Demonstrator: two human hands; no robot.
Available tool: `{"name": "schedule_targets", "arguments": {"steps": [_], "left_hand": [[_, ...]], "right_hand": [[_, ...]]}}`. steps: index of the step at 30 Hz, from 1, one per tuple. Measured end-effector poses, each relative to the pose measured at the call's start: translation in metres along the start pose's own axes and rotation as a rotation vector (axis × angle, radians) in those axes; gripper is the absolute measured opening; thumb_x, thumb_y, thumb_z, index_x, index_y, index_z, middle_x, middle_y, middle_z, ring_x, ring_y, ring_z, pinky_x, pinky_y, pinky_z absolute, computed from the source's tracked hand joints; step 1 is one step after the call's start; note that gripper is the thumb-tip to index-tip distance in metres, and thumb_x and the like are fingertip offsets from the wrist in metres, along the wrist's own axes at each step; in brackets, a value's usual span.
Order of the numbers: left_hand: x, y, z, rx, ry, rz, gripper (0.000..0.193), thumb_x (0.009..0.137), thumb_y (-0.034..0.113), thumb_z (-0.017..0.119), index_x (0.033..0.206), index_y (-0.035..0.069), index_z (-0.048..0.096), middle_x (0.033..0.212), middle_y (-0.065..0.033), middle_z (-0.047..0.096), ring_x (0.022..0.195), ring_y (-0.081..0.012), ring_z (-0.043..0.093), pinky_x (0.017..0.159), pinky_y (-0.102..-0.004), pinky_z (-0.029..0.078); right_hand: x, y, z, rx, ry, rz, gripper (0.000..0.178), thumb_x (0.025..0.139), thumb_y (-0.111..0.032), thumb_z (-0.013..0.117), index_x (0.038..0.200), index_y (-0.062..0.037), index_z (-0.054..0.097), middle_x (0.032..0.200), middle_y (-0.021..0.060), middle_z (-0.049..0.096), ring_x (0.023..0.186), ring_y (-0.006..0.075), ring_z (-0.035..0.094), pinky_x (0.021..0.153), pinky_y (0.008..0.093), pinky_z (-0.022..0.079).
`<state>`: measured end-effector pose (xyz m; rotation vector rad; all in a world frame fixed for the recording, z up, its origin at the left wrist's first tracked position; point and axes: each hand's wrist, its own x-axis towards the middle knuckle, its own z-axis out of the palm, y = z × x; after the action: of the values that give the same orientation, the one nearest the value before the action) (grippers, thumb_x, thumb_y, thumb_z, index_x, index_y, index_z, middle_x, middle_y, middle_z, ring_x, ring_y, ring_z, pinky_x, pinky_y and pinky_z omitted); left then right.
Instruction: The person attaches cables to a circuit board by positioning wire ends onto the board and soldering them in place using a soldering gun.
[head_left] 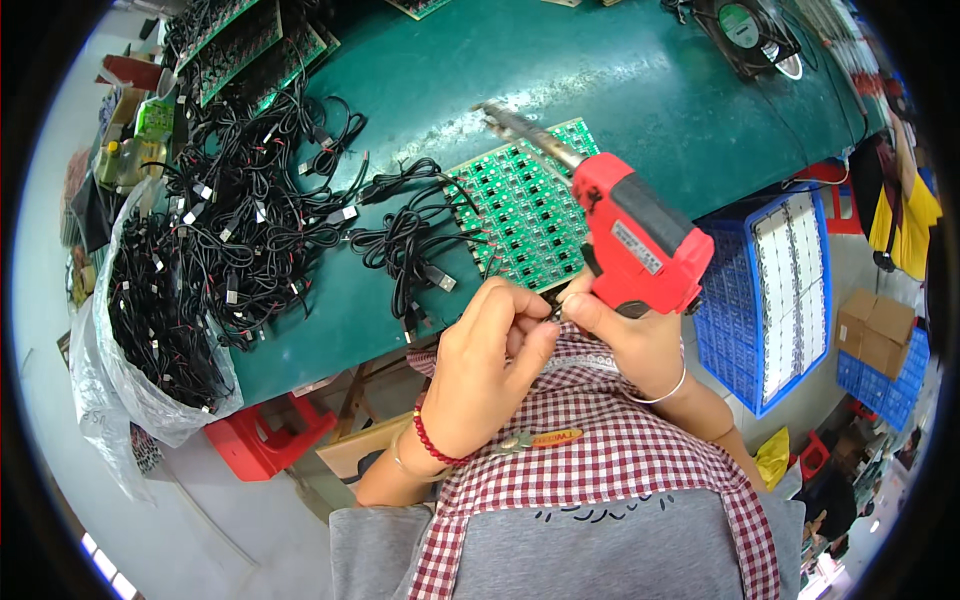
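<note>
My right hand (640, 350) is wrapped round a red soldering gun (640, 240) with a dark grip. Its metal tip points to the far left, above a green circuit board panel (515, 215) filled with rows of small parts. Close to the near edge of that panel, my left hand (485, 365) is closed in a pinch, its fingertips almost meeting those of my right hand. Whatever lies between the left fingers is too small to make out. Several black USB cables (405, 250) lie coiled left of the panel, some wire ends reaching its left edge.
A big heap of black cables (250, 210) covers the table's left side, beside a plastic bag (185, 425) of more cables. Circuit boards (240, 65) stand at the far left. A fan (742, 30) sits far right. Blue crates (727, 300) and a red stool (262, 450) flank the table.
</note>
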<state>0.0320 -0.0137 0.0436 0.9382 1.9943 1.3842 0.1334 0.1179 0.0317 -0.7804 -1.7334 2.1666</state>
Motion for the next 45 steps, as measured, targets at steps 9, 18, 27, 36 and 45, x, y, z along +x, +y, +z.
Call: {"name": "schedule_targets", "arguments": {"steps": [9, 18, 27, 36, 45], "left_hand": [[-0.006, -0.015, 0.022, -0.247, 0.104, -0.090, 0.011, 0.080, -0.005, 0.060, 0.086, -0.002, 0.051, 0.077, -0.0096, 0.053, 0.063, -0.0166, 0.055, 0.058, -0.0278, 0.046], [-0.005, -0.011, 0.013, -0.002, 0.037, -0.037, 0.009, 0.080, -0.005, 0.058, 0.079, -0.001, 0.049, 0.069, -0.0052, 0.050, 0.056, -0.0087, 0.049, 0.051, -0.0232, 0.039], [-0.007, -0.011, 0.016, 0.068, 0.139, 0.037, 0.012, 0.075, -0.004, 0.064, 0.080, -0.001, 0.053, 0.069, -0.0065, 0.053, 0.053, -0.0091, 0.047, 0.049, -0.0230, 0.038], [-0.006, -0.010, 0.010, 0.135, 0.135, 0.019, 0.010, 0.075, -0.006, 0.063, 0.078, -0.001, 0.056, 0.068, -0.0063, 0.051, 0.053, -0.0103, 0.050, 0.048, -0.0236, 0.039], [-0.011, -0.003, 0.007, 0.249, 0.119, 0.128, 0.011, 0.071, -0.005, 0.067, 0.078, 0.001, 0.059, 0.075, -0.0063, 0.052, 0.056, -0.0135, 0.052, 0.048, -0.0261, 0.040]], "right_hand": [[-0.001, -0.008, 0.000, 0.119, -0.017, -0.010, 0.010, 0.086, -0.005, 0.064, 0.094, 0.0003, 0.062, 0.087, 0.0033, 0.064, 0.079, 0.0098, 0.059, 0.070, 0.0255, 0.048], [-0.007, 0.000, 0.000, -0.035, -0.002, 0.070, 0.013, 0.082, -0.001, 0.066, 0.094, -0.0011, 0.061, 0.085, 0.0015, 0.063, 0.077, 0.0077, 0.058, 0.066, 0.0243, 0.047], [-0.009, 0.000, -0.003, -0.141, -0.039, 0.111, 0.014, 0.080, -0.005, 0.068, 0.093, -0.0019, 0.062, 0.083, 0.0011, 0.064, 0.075, 0.0081, 0.059, 0.066, 0.0246, 0.048], [-0.008, 0.004, -0.006, -0.087, -0.050, 0.143, 0.020, 0.081, -0.003, 0.068, 0.098, -0.0006, 0.061, 0.090, 0.0047, 0.065, 0.082, 0.0113, 0.061, 0.074, 0.0274, 0.050], [-0.003, 0.013, -0.007, 0.125, -0.147, 0.125, 0.014, 0.084, -0.003, 0.065, 0.096, 0.0002, 0.059, 0.088, 0.0027, 0.062, 0.082, 0.0107, 0.059, 0.075, 0.0262, 0.048]]}}
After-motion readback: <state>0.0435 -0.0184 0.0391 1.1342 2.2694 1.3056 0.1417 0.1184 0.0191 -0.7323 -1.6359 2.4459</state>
